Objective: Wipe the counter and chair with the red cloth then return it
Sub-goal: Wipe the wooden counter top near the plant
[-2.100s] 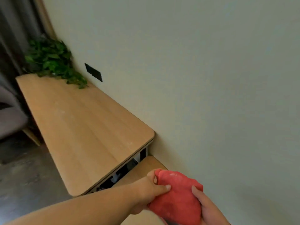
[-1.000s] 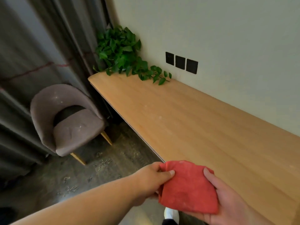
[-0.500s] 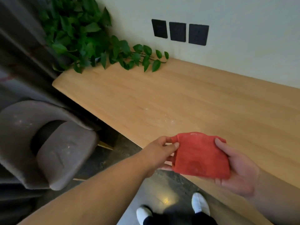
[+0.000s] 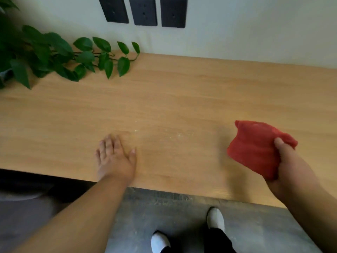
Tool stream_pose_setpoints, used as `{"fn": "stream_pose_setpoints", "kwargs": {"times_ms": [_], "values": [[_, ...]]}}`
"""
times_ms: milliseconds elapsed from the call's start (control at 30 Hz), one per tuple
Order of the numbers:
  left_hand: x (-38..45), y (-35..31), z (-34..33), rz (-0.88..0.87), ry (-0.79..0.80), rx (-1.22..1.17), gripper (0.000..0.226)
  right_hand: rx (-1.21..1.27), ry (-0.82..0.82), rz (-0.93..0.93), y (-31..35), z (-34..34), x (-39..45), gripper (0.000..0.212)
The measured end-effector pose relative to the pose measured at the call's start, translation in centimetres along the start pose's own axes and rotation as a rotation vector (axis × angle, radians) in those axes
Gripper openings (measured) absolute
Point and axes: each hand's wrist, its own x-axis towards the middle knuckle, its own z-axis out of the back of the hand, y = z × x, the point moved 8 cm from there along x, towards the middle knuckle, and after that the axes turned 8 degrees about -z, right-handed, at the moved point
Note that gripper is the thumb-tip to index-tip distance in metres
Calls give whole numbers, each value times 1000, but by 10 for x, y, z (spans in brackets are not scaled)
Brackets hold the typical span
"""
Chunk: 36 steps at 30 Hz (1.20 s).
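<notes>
Head view looks down on the wooden table [image 4: 182, 92]. With the left hand [image 4: 116, 159] as landmark: it lies flat on the table near the front edge, palm down, fingers spread, holding nothing. Well to its right, the right hand [image 4: 291, 167] is closed around the bunched red cloth [image 4: 255, 148], thumb on top, holding it just above the table; whether the cloth touches the wood cannot be told. Faint pale specks [image 4: 179, 135] lie on the wood between the two hands. Far beyond the left hand, a leafy plant [image 4: 60, 57] trails along the wall under three black wall plates [image 4: 144, 11]. Below it, white shoes [image 4: 215, 218] stand on grey floor [image 4: 182, 212].
</notes>
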Motion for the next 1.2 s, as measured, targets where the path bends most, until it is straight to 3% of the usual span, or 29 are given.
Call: {"fn": "stream_pose_setpoints", "kwargs": {"times_ms": [67, 133, 200, 300, 433, 633, 800, 967, 1100, 1200], "values": [[-2, 4, -1, 19, -21, -3, 78, -460, -126, 341, 22, 0, -11, 23], [-4, 9, 0, 56, -25, -14, 80, -837, -84, 628, 21, -17, -17, 45], [-3, 9, 0, 67, -21, -9, 81, -1173, 13, 609, -10, -34, 5, 59], [-3, 6, -1, 34, 12, 17, 80, -1659, -21, 458, -51, -40, 27, 81], [7, 22, 6, -61, 24, 40, 80, -1566, -223, 568, -26, -52, 25, 80], [25, 70, 22, 34, 7, 21, 75, -1726, -221, 491, -46, -80, 48, 90], [28, 72, 18, 33, -31, 20, 67, -1770, -121, 530, -70, -148, 42, 83], [32, 76, 13, 36, -57, 19, 68, -1593, -72, 602, -86, -248, 40, 61], [31, 75, 12, 25, -80, -21, 68, -1534, 49, 633, -95, -327, 41, 60], [32, 76, 13, 17, -96, -45, 67, -1650, 122, 658, -119, -373, 29, 66]]}}
